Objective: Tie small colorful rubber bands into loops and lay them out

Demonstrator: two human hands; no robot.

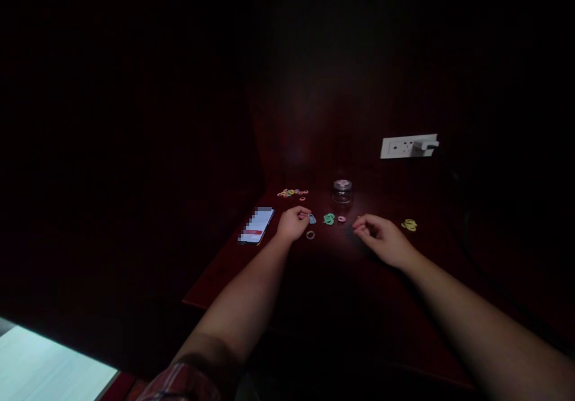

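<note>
My left hand (pixel 294 222) rests on the dark red table, fingers curled and closed at the edge of a small pile of blue hair ties (pixel 312 218). A single multicoloured hair tie (pixel 311 234) lies just below it. Green hair ties (pixel 329 219) and a pink one (pixel 342 219) lie between my hands. On the right, my right hand (pixel 381 238) is held low over the table, thumb and fingertips drawn together; what they hold, if anything, is too small to make out. Yellow hair ties (pixel 409 225) sit in a group beyond its right side.
Mixed colourful hair ties (pixel 291 193) are scattered at the back left. A clear lidded jar (pixel 342 191) stands near the back wall. At the left edge lies a lit phone (pixel 257 226). A wall socket (pixel 406 146) holds a white plug, its dark cable running down the right.
</note>
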